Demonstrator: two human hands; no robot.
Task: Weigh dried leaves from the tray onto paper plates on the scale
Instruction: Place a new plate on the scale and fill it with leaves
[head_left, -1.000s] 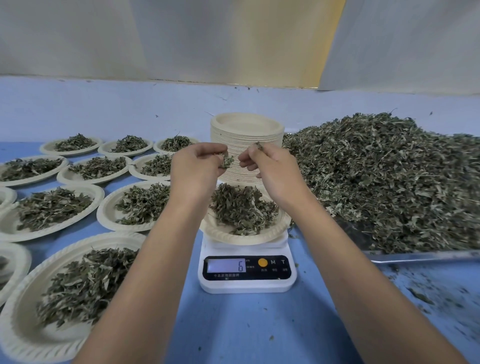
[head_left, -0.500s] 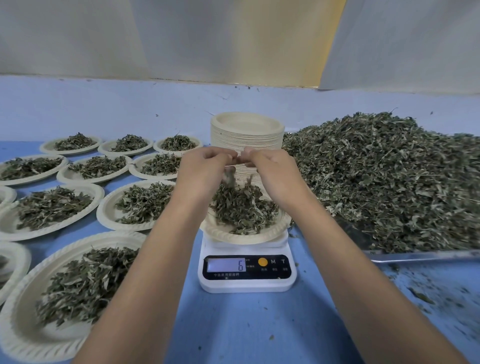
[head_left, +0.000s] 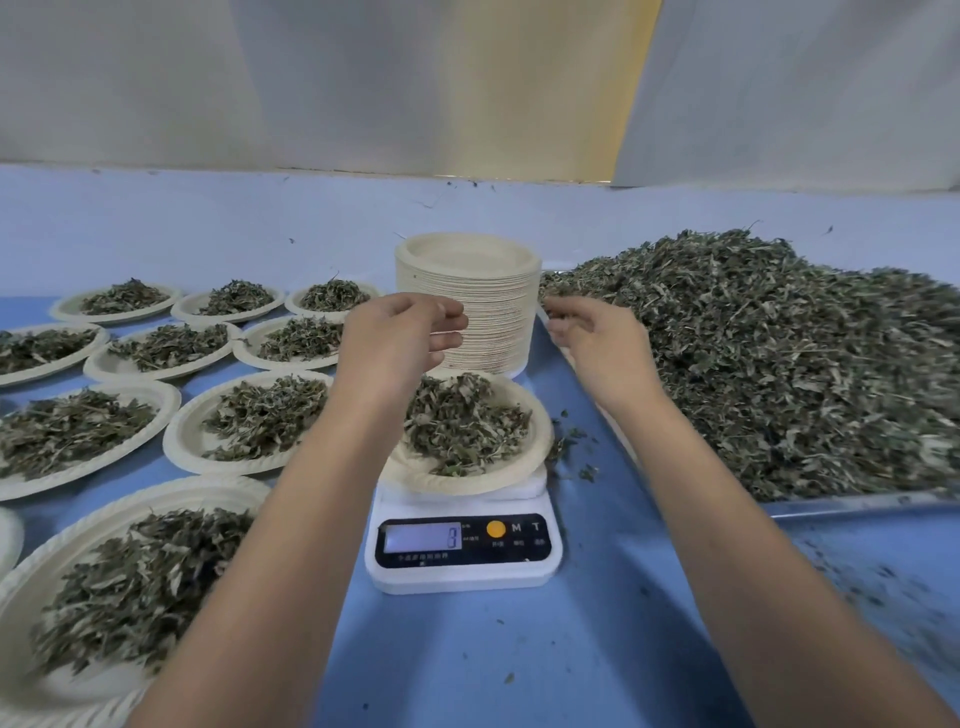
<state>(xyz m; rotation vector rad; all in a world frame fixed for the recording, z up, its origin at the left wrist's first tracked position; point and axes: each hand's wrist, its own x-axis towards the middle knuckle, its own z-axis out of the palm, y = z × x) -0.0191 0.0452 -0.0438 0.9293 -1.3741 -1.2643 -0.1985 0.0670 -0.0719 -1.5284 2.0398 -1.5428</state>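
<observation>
Dried leaves (head_left: 467, 426) below loosely curled left hand (head_left: 400, 343); right hand (head_left: 597, 343) at tray (head_left: 857, 504).

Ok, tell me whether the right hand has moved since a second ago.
Yes. The right hand has swung right, from in front of the plate stack to the leaf pile's edge.

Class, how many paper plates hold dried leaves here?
10 plates: one on the scale, nine left of it in rows of three, three, two and one nearest. Others cut off at the left edge may hold more.
</observation>
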